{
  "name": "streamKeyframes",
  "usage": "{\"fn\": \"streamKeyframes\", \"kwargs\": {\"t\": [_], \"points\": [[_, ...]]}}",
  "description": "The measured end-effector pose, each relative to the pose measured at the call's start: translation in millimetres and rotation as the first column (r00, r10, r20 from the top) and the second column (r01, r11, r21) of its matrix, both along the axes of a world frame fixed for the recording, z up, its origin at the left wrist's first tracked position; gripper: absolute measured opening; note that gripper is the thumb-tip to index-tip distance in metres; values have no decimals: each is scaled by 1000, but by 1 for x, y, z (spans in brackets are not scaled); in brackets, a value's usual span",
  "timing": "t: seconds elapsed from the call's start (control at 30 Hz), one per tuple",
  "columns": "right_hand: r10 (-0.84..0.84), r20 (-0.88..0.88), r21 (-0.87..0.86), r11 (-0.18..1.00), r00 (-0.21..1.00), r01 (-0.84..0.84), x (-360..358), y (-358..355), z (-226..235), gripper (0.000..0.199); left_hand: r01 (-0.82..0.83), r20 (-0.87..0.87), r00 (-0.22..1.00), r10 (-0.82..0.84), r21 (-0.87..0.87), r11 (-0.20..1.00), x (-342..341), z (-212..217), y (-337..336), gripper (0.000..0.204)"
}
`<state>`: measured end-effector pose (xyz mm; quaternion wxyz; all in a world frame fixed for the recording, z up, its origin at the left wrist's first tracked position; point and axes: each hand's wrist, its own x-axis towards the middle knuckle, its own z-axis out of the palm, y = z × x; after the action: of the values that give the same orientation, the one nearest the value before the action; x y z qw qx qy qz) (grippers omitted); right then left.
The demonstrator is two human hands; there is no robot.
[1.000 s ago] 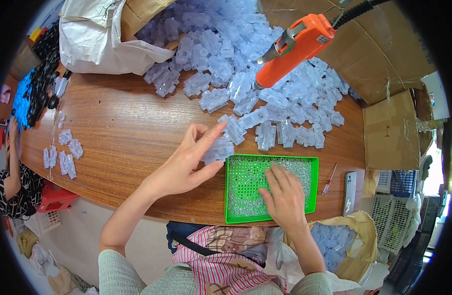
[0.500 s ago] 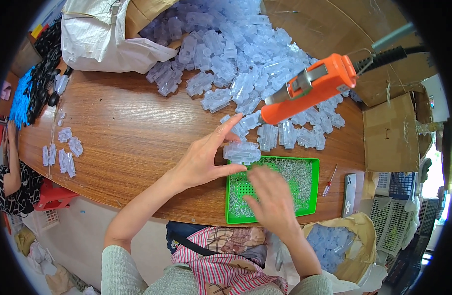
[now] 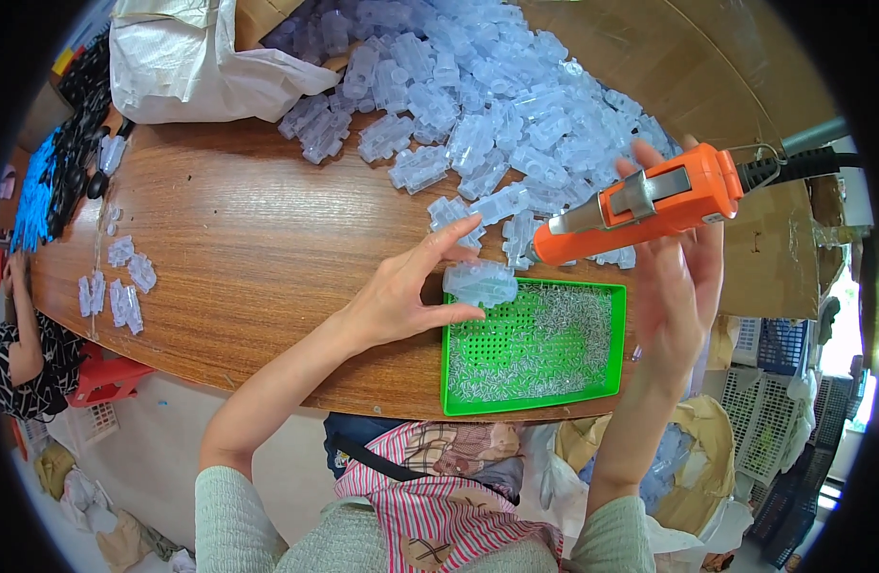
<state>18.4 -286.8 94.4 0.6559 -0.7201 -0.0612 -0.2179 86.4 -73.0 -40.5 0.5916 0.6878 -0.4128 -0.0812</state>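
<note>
My left hand (image 3: pixel 396 291) pinches a clear plastic housing (image 3: pixel 482 284) between thumb and fingers, over the far left corner of a green tray (image 3: pixel 445 372). Small silver screws (image 3: pixel 516 382) lie scattered in that perforated tray. At the right, my right hand (image 3: pixel 683 286) is around an orange electric screwdriver (image 3: pixel 640 205). Its fingertips show beyond the tool and its thumb lies at the near side; the tool hides part of the grip. The screwdriver's tip points left, just beyond the tray.
A large heap of clear plastic housings (image 3: pixel 478 105) covers the far table beside a white sack (image 3: pixel 201 67). Several loose pieces (image 3: pixel 124 306) lie at the left. A paper-lined bag (image 3: pixel 707 458) of parts stands at the lower right. Another person's arm (image 3: pixel 24 325) shows far left.
My right hand has left the held housing and moved right and up to the electric screwdriver. The screwdriver has shifted right and nearer. My left hand still holds the housing.
</note>
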Motion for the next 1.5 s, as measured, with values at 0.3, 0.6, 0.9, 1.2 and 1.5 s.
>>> {"fn": "streamKeyframes", "kwargs": {"t": [0.3,0.6,0.9,1.2,1.5], "points": [[-67,4,45,997,998,66,10,15,-2,52,-60,72,996,56,41,997,-13,1,-8,89],[115,-67,189,977,991,-100,-18,2,-23,101,-125,95,988,121,42,991,-9,0,-9,70],[247,288,150,943,925,-298,-22,14,-64,103,-103,10,995,103,-9,995,-11,-5,-13,68],[257,276,130,945,926,-301,-26,13,-71,104,-134,12,991,135,-45,990,-19,-11,-10,69],[248,315,142,942,916,-304,-20,15,-81,104,-127,-24,992,127,2,992,-18,-7,-12,68]]}}
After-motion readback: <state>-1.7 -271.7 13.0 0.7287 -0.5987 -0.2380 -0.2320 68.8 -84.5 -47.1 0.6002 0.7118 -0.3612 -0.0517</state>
